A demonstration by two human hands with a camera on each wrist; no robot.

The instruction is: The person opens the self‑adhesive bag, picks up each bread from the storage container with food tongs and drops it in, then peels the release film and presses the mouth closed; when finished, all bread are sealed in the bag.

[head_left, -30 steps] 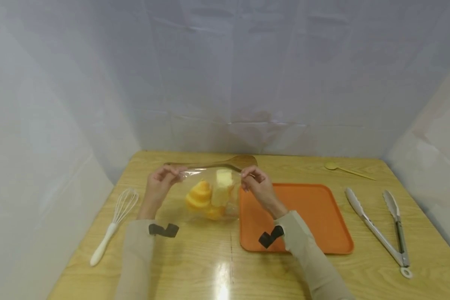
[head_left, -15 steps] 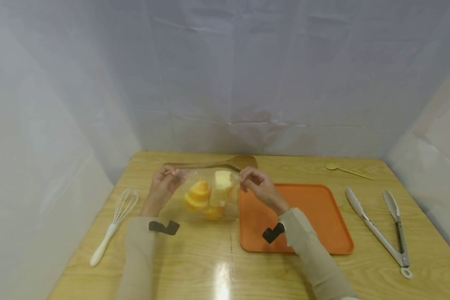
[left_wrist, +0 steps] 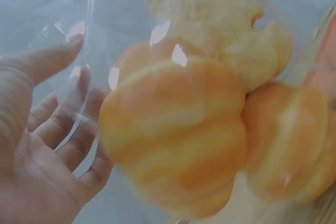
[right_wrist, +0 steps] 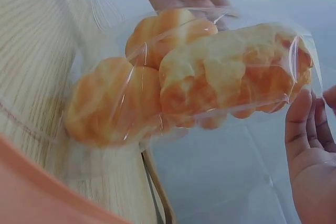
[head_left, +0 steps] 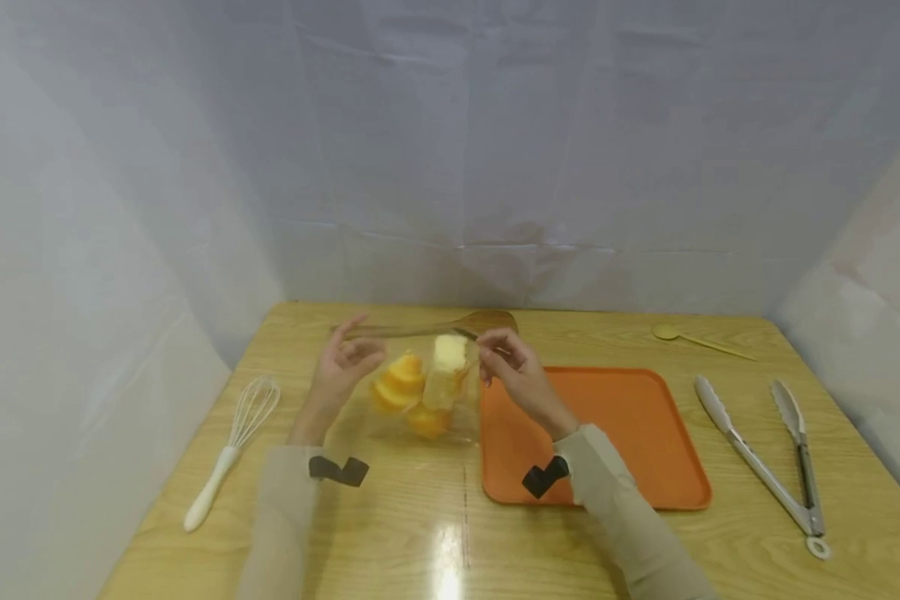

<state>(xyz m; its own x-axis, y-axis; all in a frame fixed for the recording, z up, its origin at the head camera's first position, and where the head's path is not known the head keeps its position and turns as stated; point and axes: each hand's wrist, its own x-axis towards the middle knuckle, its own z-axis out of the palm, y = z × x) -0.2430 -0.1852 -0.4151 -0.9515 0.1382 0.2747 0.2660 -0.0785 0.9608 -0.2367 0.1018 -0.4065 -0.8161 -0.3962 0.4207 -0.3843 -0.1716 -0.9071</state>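
A clear plastic bag [right_wrist: 236, 100] hangs upright over the left half of the wooden table. Inside are orange-yellow bread rolls [left_wrist: 173, 124] with ridged tops and a longer, paler loaf [head_left: 447, 371]. My right hand [head_left: 516, 371] pinches the bag's top right corner between thumb and fingertips. At the bag's left side, my left hand [head_left: 345, 367] has its fingers spread and its thumb apart from them. In the left wrist view, the left thumb lies at the bag's edge, and some left fingers [left_wrist: 79, 150] show through the plastic.
An orange tray [head_left: 607, 442] lies right of the bag, beneath the right forearm. A white whisk [head_left: 228, 454] lies at left, a wooden spatula [head_left: 487, 322] behind the bag. Farther right are metal tongs [head_left: 765, 467] and a yellow spoon [head_left: 701, 341].
My left hand has let go of the bag's top left corner, its fingers spreading and moving slightly right. The right hand keeps its pinch with little movement.
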